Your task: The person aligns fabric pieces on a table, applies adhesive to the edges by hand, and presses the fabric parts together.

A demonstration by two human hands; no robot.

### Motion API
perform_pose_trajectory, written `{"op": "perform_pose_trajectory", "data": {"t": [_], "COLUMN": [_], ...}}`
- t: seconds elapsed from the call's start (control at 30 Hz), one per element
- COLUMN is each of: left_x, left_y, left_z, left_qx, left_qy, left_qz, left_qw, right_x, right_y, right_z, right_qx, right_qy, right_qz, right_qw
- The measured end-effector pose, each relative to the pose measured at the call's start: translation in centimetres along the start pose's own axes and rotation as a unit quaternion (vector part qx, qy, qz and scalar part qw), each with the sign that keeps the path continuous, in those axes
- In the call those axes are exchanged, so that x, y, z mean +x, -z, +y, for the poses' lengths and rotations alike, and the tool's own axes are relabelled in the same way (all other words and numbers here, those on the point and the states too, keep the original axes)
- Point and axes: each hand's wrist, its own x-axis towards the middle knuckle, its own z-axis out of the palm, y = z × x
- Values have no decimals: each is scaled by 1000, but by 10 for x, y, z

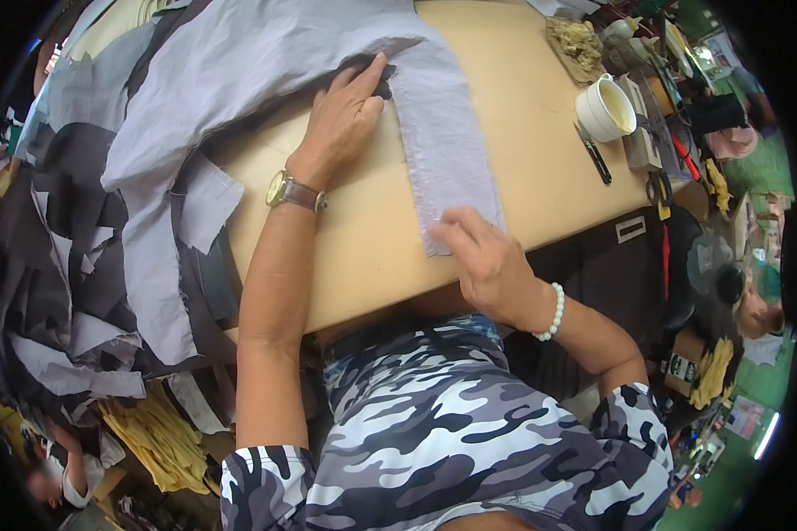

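Note:
A large light grey cloth [239,62] lies over the upper left of the pale table [354,274], and a long strip of it [447,142] runs down towards the table's front edge. My left hand [345,115], with a watch on the wrist, rests at the inner edge of the cloth beside a dark patch; its fingers are apart and hold nothing visible. Over the lower end of the strip is my right hand [483,257], a bead bracelet on its wrist. Its fingertips are bent together and blurred, so what they touch or hold cannot be made out.
On the right of the table stand a white cup [605,109], a black pen [593,155], scissors [658,193] and a cluttered box. Dark and grey cloth pieces [80,186] hang at the left, above yellow cloth [159,438]. Another person is partly visible at lower left.

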Motion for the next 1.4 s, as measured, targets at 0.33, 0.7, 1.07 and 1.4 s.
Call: {"op": "perform_pose_trajectory", "data": {"t": [0.33,0.7,1.07,1.4], "left_x": [1,-101,-148,-175], "left_y": [10,175,168,117], "left_z": [5,-24,-31,32], "left_qx": [-82,227,207,166], "left_qy": [-73,31,98,190], "left_qz": [80,203,133,153], "left_qw": [991,952,964,956], "right_x": [38,198,243,122], "right_y": [28,4,78,-38], "right_z": [34,128,179,-15], "right_qx": [-36,32,-130,176], "right_qy": [-58,-248,-259,-133], "right_qz": [147,211,188,42], "right_qw": [987,945,938,974]}}
